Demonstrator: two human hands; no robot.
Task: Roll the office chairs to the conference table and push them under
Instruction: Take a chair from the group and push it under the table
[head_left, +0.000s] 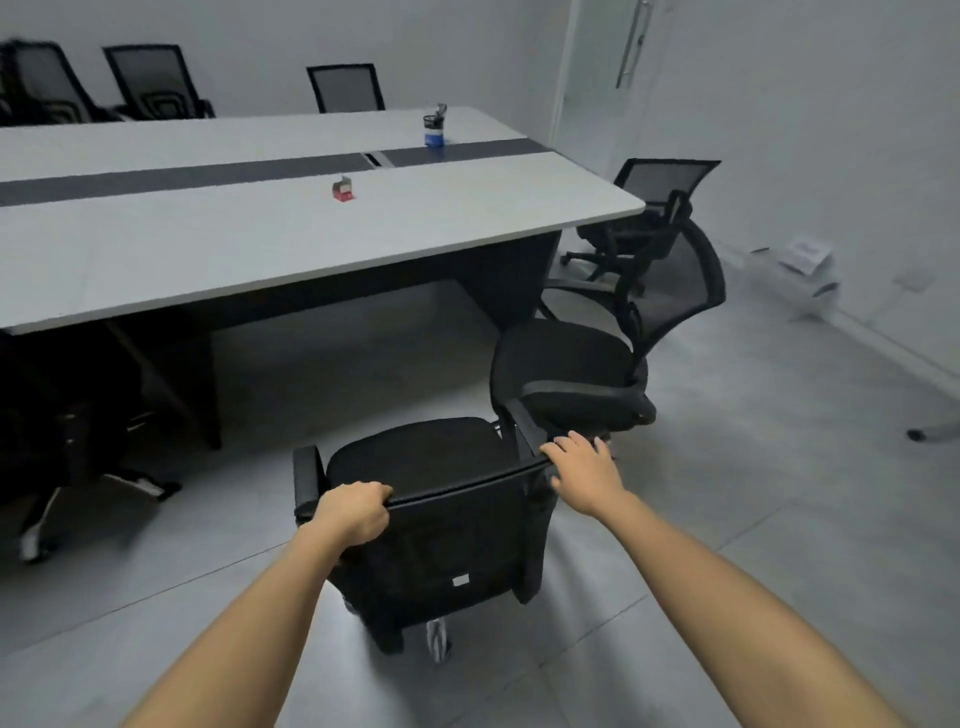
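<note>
The left hand (358, 512) is gripping the back of the chair (457, 551); the right hand (584, 467) is resting on its corner, fingers maybe loose. The chair is standing before the conference table's (260, 244) near edge. Pushing ahead, its arm could be hitting the next chair (566, 364).

1. Small red box (343, 189), sort of tilted, hard to read.
2. Dark container with blue label (434, 127), well apart from it, further back.
3. Long metal door handle (635, 44), far right corner.
4. Crumpled papers (805, 254) on grey tiled floor (779, 467), by the right wall.
</note>
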